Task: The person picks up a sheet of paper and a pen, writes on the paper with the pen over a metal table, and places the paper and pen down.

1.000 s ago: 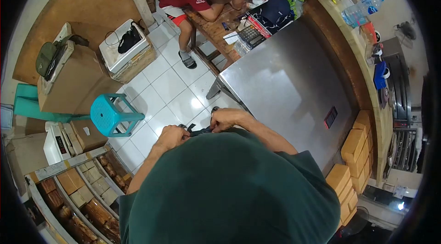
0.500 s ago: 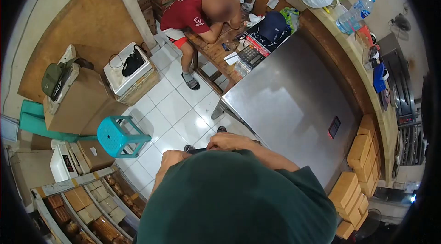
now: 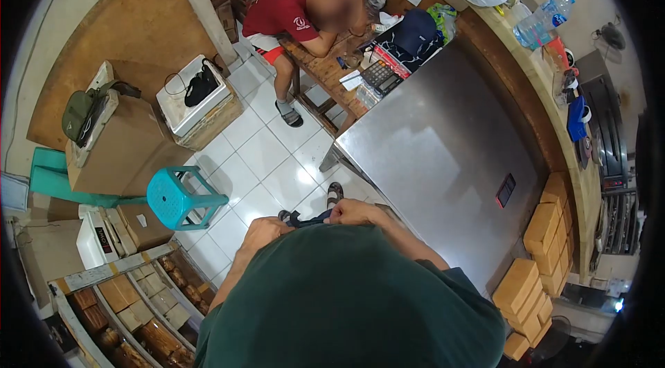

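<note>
A dark blue-black cloth (image 3: pixel 309 220) stretches across the front of my waist, partly hidden by my green shirt (image 3: pixel 350 292). My left hand (image 3: pixel 268 232) is closed at its left end, fingers curled out of sight. At the right end, my right hand (image 3: pixel 350 212) pinches the cloth. Whether this is a waistband, an apron or a bag strap cannot be made out. Below my hands, sandalled feet (image 3: pixel 335 193) show on the white tiles.
To my right stands a steel table (image 3: pixel 443 153) with a phone (image 3: pixel 506 190) and stacked tan blocks (image 3: pixel 544 229). A turquoise stool (image 3: pixel 170 202) stands left. Ahead, a person in red (image 3: pixel 280 14) leans on a wooden desk (image 3: pixel 322 73). A partitioned case (image 3: pixel 114 272) is lower left.
My right hand has shifted slightly right and up, and more dark cloth shows between my hands. My left hand has risen a little. More of one sandalled foot is visible.
</note>
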Motion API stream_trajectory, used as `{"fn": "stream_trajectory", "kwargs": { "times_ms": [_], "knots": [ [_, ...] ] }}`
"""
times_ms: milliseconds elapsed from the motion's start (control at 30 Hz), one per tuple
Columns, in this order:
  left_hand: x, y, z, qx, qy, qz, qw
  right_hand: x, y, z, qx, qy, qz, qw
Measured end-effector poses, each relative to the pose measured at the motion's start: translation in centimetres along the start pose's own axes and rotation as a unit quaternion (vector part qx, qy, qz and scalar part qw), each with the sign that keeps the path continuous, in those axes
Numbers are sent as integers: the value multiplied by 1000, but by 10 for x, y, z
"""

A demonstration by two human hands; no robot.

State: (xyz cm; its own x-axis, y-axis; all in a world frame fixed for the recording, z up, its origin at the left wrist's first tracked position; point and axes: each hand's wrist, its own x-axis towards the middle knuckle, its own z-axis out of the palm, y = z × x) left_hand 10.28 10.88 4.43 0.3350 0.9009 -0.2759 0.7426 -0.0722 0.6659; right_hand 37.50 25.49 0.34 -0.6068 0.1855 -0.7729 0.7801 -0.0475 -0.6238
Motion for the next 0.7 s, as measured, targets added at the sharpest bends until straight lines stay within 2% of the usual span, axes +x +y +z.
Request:
{"fn": "stream_trajectory", "kwargs": {
  "times_ms": [133, 267, 433, 633, 700],
  "knots": [
    [-7, 0, 8, -35, -1, -25, 999, -3, -1, 10, 33, 37, 20, 999],
    [-20, 17, 4, -152, 20, -155, 976, 28, 19, 27, 56, 91, 4, 994],
    [-25, 14, 16, -158, 35, -167, 973, 38, 21, 20, 39, 57, -4, 998],
    [-18, 13, 27, -159, 70, -154, 973, 32, 7, 16, 26, 69, 25, 997],
    [-12, 11, 20, -125, 47, -121, 984, 35, 18, 18, 79, 78, 21, 994]
  ]
}}
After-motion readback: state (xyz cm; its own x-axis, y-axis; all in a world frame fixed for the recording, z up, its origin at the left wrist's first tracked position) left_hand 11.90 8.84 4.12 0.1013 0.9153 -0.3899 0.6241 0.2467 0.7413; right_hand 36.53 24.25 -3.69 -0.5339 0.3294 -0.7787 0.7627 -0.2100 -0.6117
